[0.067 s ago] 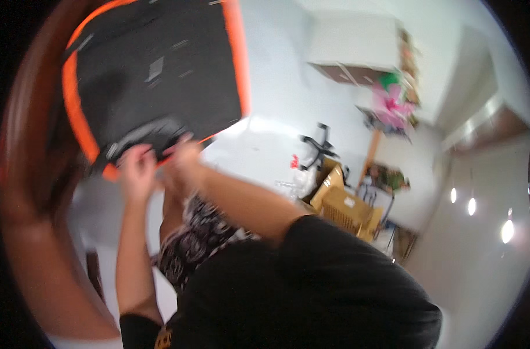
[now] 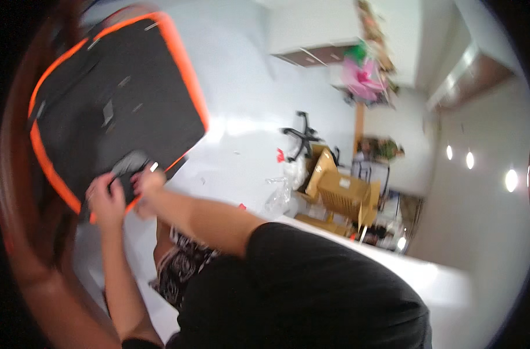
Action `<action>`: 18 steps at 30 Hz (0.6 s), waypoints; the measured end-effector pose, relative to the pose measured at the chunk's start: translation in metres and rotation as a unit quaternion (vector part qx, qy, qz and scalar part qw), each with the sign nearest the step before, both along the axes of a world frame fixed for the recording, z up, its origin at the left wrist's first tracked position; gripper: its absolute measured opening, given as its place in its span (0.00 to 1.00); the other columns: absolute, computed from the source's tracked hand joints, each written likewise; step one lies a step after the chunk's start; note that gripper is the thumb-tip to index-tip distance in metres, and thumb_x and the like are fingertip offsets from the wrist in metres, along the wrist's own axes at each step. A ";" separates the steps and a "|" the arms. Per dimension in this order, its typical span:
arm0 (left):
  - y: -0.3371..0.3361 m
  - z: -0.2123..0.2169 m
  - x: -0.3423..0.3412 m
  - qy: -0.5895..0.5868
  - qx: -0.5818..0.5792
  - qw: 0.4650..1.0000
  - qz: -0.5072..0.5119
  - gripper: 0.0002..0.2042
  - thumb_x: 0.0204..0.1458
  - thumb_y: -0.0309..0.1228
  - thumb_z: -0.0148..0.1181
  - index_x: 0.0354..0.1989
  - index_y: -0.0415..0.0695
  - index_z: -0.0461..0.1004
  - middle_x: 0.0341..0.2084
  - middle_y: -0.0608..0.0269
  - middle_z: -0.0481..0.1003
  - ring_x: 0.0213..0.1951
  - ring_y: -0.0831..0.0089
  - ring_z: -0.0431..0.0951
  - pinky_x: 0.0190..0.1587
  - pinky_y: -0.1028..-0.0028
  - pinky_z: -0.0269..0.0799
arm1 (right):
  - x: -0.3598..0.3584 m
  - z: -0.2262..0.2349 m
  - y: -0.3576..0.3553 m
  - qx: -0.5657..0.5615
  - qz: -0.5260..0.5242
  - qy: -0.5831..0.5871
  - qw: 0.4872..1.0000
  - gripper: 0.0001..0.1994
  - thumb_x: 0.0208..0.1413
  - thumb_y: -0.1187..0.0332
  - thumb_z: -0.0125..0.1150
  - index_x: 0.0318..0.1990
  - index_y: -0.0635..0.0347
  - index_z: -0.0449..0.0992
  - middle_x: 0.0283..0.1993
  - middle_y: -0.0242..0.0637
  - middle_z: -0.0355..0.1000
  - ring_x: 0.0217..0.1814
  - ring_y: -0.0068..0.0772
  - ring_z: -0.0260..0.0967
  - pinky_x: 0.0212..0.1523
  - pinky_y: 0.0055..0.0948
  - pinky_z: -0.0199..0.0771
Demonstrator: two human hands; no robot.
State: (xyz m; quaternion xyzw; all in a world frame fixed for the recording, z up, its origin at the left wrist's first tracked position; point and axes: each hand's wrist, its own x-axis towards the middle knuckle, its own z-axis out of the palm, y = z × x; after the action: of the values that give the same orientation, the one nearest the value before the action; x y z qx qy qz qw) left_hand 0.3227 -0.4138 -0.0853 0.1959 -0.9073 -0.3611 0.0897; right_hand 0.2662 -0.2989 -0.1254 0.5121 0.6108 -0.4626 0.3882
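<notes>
Black panel (image 2: pixel 145 110) points up-left from left hand (image 2: pixel 106 199) and right hand (image 2: pixel 151 185), long axis and grip closure unclear

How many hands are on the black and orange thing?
2: the left hand and, beside it, the right hand, both at the edge of the black panel. No others show there.

Black panel (image 2: pixel 145 113): broad, flat, roughly four-sided, corners rounded. Bright orange edging (image 2: pixel 184 67) ran along its sides. Sat aslant at upper left of view. Pale strips (image 2: pixel 107 113) dotted its face. Dark grey piece (image 2: pixel 130 162), faintly shiny, lay at the panel's near edge; blurred, exact shape unclear.
</notes>
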 end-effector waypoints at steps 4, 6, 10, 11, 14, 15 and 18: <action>-0.016 0.000 -0.043 -0.140 -0.142 0.973 -0.113 0.18 0.50 0.34 0.56 0.50 0.47 0.68 0.51 0.55 0.67 0.56 0.56 0.63 0.55 0.56 0.59 | 0.018 -0.013 0.019 -0.130 -0.060 0.080 0.986 0.29 0.63 0.44 0.28 0.27 0.56 0.72 0.17 0.29 0.63 0.16 0.25 0.61 0.14 0.27 0.55; -0.028 -0.018 -0.055 -0.230 -0.216 0.944 -0.101 0.33 0.46 0.40 0.61 0.62 0.59 0.56 0.64 0.58 0.52 0.65 0.55 0.49 0.57 0.44 0.53 | 0.019 -0.010 0.029 -0.186 -0.069 0.014 0.980 0.29 0.61 0.40 0.29 0.31 0.53 0.72 0.22 0.26 0.64 0.19 0.23 0.63 0.16 0.27 0.54; -0.025 -0.009 -0.081 -0.401 -0.198 0.876 -0.183 0.54 0.33 0.45 0.71 0.68 0.68 0.37 0.69 0.59 0.29 0.68 0.48 0.32 0.57 0.33 0.45 | 0.025 -0.008 0.043 -0.194 -0.001 -0.047 0.980 0.32 0.58 0.37 0.35 0.32 0.56 0.75 0.24 0.28 0.66 0.20 0.26 0.65 0.18 0.32 0.59; -0.024 -0.009 -0.083 -0.429 -0.195 0.859 -0.201 0.57 0.32 0.46 0.72 0.68 0.67 0.34 0.68 0.57 0.24 0.68 0.46 0.29 0.57 0.31 0.43 | 0.026 -0.008 0.044 -0.194 0.005 -0.056 0.979 0.32 0.57 0.36 0.36 0.32 0.57 0.75 0.24 0.28 0.67 0.21 0.27 0.66 0.19 0.33 0.60; -0.021 -0.004 -0.089 -0.485 -0.216 0.817 -0.224 0.61 0.32 0.48 0.73 0.68 0.62 0.26 0.66 0.45 0.19 0.66 0.38 0.26 0.55 0.30 0.44 | 0.016 0.016 0.046 -0.143 0.051 -0.055 0.987 0.31 0.55 0.38 0.44 0.31 0.62 0.75 0.27 0.36 0.70 0.26 0.37 0.72 0.24 0.39 0.67; -0.016 -0.003 -0.090 -0.505 -0.217 0.802 -0.233 0.62 0.32 0.48 0.73 0.68 0.61 0.24 0.65 0.42 0.18 0.66 0.36 0.25 0.54 0.29 0.44 | 0.021 0.013 0.048 -0.072 0.117 0.010 0.991 0.30 0.54 0.39 0.47 0.32 0.63 0.74 0.29 0.39 0.71 0.29 0.41 0.72 0.26 0.40 0.69; -0.011 -0.003 -0.091 -0.530 -0.208 0.786 -0.242 0.63 0.33 0.49 0.72 0.67 0.58 0.21 0.63 0.37 0.16 0.65 0.32 0.24 0.53 0.28 0.44 | 0.033 0.009 0.042 0.132 0.241 0.148 0.950 0.25 0.51 0.44 0.55 0.33 0.63 0.73 0.34 0.46 0.72 0.36 0.49 0.73 0.34 0.43 0.71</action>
State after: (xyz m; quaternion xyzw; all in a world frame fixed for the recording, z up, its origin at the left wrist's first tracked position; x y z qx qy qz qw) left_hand 0.2321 -0.4252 -0.0879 0.1076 -0.8828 -0.0130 -0.4571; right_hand 0.2988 -0.2565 -0.1168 0.3226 0.8222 -0.3407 0.3222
